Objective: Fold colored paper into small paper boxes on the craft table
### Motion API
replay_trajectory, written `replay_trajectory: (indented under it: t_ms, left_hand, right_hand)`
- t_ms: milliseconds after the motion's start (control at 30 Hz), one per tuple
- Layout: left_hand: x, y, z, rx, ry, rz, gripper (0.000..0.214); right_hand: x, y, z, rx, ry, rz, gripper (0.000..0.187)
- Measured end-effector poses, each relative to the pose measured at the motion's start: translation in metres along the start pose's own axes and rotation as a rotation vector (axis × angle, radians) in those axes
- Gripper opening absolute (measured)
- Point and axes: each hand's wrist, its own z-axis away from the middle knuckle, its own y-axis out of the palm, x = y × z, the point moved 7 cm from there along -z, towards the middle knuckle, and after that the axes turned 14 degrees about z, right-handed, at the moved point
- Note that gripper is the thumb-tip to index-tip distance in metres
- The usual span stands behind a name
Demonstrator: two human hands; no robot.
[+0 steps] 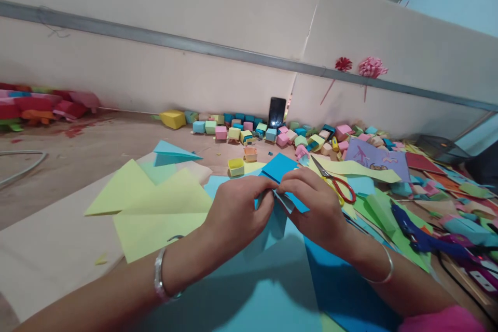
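Note:
Both my hands meet over the middle of the work surface, pinching a piece of blue paper that appears folded. My left hand grips its near left edge between thumb and forefinger. On the other side, my right hand has its fingertips closed on the near right edge, close to the left thumb. Part of the blue paper is hidden behind the fingers. Beneath them lies a large light blue sheet. Red-handled scissors rest just beyond my right hand.
Folded yellow papers lie at left, with a light blue folded paper behind. Several small paper boxes line the wall beside an upright phone. At right are a blue glue gun, its cord and paper scraps.

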Motion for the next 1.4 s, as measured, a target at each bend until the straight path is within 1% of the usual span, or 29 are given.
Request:
replay_trajectory:
  t_ms: [100,200,233,333,533,667,733,833,967,1100,1267,1400]
  left_hand:
    - [-0.002,-0.004,-0.001,-0.025,-0.003,-0.001,0.020]
    - [-0.003,-0.004,-0.001,-0.048,0.004,0.035,0.022]
    - [-0.003,-0.004,-0.001,-0.051,0.005,0.049,0.022]
    - [-0.002,-0.002,-0.001,-0.056,-0.004,0.068,0.023]
    - [0.000,-0.003,-0.002,-0.081,-0.016,0.113,0.025]
    - [0.003,-0.003,-0.004,-0.061,-0.052,0.173,0.026]
    - [0.004,-0.003,-0.005,-0.058,-0.068,0.189,0.026]
    - [0.004,-0.005,-0.005,-0.071,-0.066,0.164,0.024]
    - [0.002,-0.004,-0.004,-0.083,-0.029,0.159,0.022]
    - [0.001,-0.005,-0.002,-0.100,0.001,0.190,0.024]
    - [-0.005,-0.003,-0.001,-0.063,0.057,0.110,0.022]
    - [-0.010,0.000,0.000,-0.026,0.090,0.093,0.023]
  right_hand:
    - [0.005,-0.005,0.000,0.035,-0.041,0.068,0.023]
    - [0.007,-0.007,0.002,0.014,-0.019,0.158,0.015]
    - [0.007,-0.007,0.003,0.006,-0.012,0.178,0.015]
    - [0.007,-0.003,0.004,0.015,-0.005,0.191,0.020]
    - [0.011,0.000,0.003,0.065,-0.056,0.263,0.025]
    - [0.010,0.001,0.004,0.114,-0.085,0.302,0.028]
    - [0.011,0.000,0.005,0.123,-0.110,0.304,0.027]
    - [0.013,-0.006,0.005,0.100,-0.128,0.279,0.026]
    - [0.012,-0.011,0.003,0.073,-0.078,0.255,0.024]
    - [0.008,-0.011,0.002,0.068,-0.029,0.209,0.021]
    - [0.005,-0.010,0.003,0.078,0.001,0.200,0.019]
    - [0.002,-0.009,0.006,0.046,0.029,0.244,0.012]
